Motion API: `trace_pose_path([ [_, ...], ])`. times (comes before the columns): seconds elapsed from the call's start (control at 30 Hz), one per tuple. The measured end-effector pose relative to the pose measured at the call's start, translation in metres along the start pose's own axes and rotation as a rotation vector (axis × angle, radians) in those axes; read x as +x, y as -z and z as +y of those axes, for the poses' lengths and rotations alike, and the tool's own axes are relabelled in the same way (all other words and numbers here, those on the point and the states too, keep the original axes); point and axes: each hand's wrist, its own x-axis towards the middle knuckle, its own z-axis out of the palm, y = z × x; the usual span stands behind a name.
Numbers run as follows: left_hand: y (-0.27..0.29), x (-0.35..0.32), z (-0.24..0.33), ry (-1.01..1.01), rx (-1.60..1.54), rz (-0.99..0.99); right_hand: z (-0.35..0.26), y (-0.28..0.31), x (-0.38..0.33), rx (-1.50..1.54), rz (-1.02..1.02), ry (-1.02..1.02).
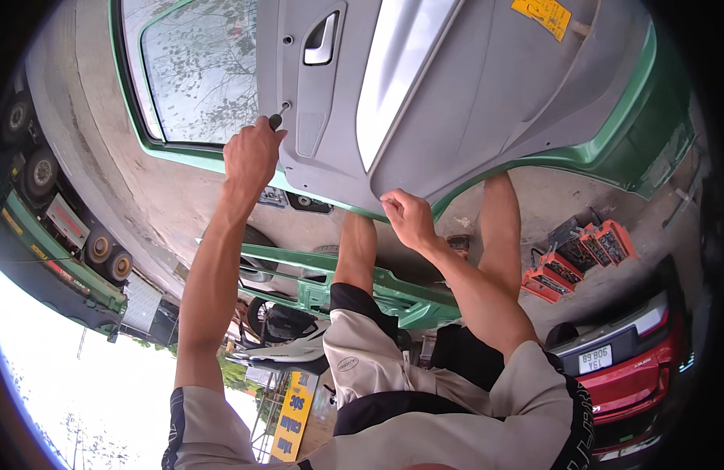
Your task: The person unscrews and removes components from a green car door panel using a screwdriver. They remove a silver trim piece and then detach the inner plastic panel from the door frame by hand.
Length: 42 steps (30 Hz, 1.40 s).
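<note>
A green vehicle door [613, 133] with a grey inner panel [487, 94] lies before me. My left hand [252, 153] is closed round the dark handle of a screwdriver [276, 122]. Its shaft meets the panel at a small round fastener hole [287, 105] beside the window glass [197, 70]. A chrome inner handle [321, 39] sits farther up the panel, next to a white strip [401, 63]. At the panel's near edge is my right hand [410, 219], fingers curled together. Whatever lies between those fingertips, if anything, is hidden.
Orange toolboxes [552, 270] full of tools stand open on the ground at right. Another green door frame [315, 282] lies behind my legs, near a motorbike [287, 345]. A red car [636, 368] is at lower right, a green truck [48, 258] at left.
</note>
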Motion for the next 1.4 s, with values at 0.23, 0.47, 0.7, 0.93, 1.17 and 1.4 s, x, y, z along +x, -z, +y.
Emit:
trace_pose_path([
  [0.23, 0.003, 0.028, 0.010, -0.022, 0.217, -0.080, -0.065, 0.046, 0.043, 0.025, -0.031, 0.015],
  [0.47, 0.012, 0.044, 0.009, 0.268, 0.046, -0.281, -0.047, 0.038, 0.054, -0.088, -0.247, -0.047],
  [0.7, 0.002, 0.055, -0.014, 0.494, -0.237, -0.363, -0.056, 0.040, 0.071, -0.043, -0.232, -0.099],
  [0.93, 0.005, 0.058, -0.026, 0.775, -0.891, -0.596, -0.038, 0.028, 0.069, 0.003, -0.169, -0.025],
  [1.17, -0.026, 0.043, -0.059, 0.001, 0.262, -0.165, -0.044, 0.047, 0.070, -0.039, -0.400, -0.077],
  [1.4, -0.018, 0.031, 0.000, -0.139, 0.613, -0.044, -0.034, 0.062, 0.069, -0.102, -0.411, -0.069],
])
